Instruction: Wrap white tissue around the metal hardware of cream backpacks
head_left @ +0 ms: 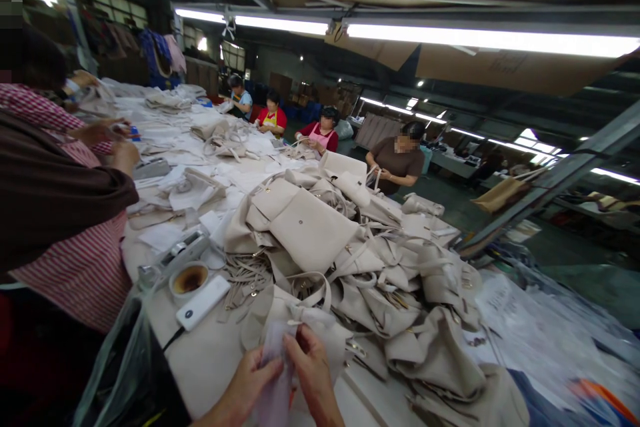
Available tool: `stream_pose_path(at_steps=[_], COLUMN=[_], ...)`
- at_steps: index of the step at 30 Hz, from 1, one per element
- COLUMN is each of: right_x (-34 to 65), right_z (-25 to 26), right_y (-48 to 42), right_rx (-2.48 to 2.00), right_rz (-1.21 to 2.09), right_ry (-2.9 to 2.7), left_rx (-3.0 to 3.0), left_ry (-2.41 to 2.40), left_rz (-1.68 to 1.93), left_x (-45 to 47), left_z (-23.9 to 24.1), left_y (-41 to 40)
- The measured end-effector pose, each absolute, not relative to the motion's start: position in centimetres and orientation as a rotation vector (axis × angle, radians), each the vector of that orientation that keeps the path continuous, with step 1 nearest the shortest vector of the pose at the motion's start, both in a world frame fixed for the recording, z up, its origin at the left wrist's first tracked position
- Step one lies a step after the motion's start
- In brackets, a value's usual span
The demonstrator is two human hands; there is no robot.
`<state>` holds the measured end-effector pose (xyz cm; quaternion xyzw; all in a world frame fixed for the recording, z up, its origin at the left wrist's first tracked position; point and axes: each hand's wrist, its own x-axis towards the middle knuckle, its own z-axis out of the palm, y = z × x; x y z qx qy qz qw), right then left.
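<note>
Low in the view, my left hand is closed, with its thumb and fingers pinching a pale, translucent plastic sleeve. My right hand pinches the upper end of the same sleeve, fingertips close together. What lies inside the sleeve, if anything, I cannot make out. Directly behind my fingers sits a beige handbag with a looped handle, touching or nearly touching them. Beyond it rises a large heap of beige handbags with straps and small metal fittings.
Left of my hands are a white power bank with a cable and a cup with brown residue. A co-worker in a striped apron stands at left. Other people work along the table. Plastic sheeting lies at right, near a slanted metal post.
</note>
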<state>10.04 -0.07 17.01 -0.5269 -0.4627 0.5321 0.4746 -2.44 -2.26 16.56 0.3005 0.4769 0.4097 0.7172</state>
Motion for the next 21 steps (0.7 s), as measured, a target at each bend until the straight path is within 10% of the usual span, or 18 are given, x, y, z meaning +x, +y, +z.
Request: stream_pose_path(at_steps=[21], right_x=[11.1], right_z=[19.2], right_y=[0.9], right_rx=[-1.374], right_rz=[1.338], right_ry=[-1.055], left_rx=[1.710], left_ry=[1.244], left_rz=[1.001], left_x=[-4.8], left_z=[16.1], left_y=[-2.1])
